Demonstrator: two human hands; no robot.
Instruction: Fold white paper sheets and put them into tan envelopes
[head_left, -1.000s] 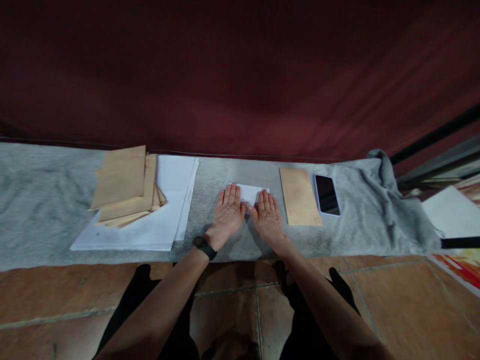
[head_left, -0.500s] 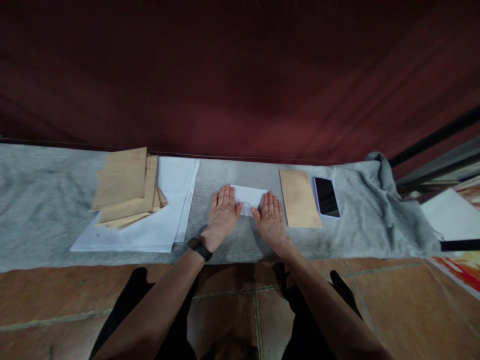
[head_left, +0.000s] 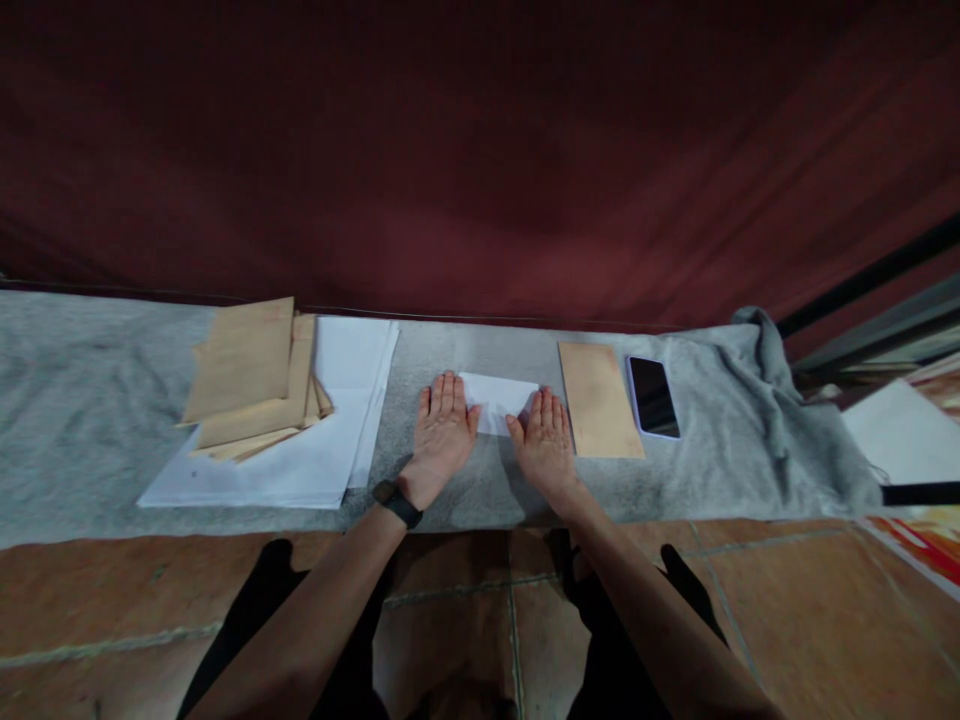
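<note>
A small folded sheet of white paper [head_left: 495, 402] lies on the grey cloth between my hands. My left hand [head_left: 444, 428] rests flat at its left end, fingers stretched away from me, a dark watch on the wrist. At the right end my right hand [head_left: 545, 440] lies flat too, its thumb over the paper. Both palms face down, and neither hand grips anything. Just right of my right hand is a single brown envelope [head_left: 601, 400].
Several brown envelopes [head_left: 244, 360] are piled on white sheets [head_left: 300, 475] at the left. A phone [head_left: 654, 397] with a pale purple edge lies right of the single envelope. Grey cloth [head_left: 720, 470] covers the narrow bench, bunched at its right end. Dark red fabric [head_left: 480, 180] hangs behind.
My hands have spread slightly apart along the white paper, baring a little more of it. Both stay flat. The envelopes and the phone have not moved.
</note>
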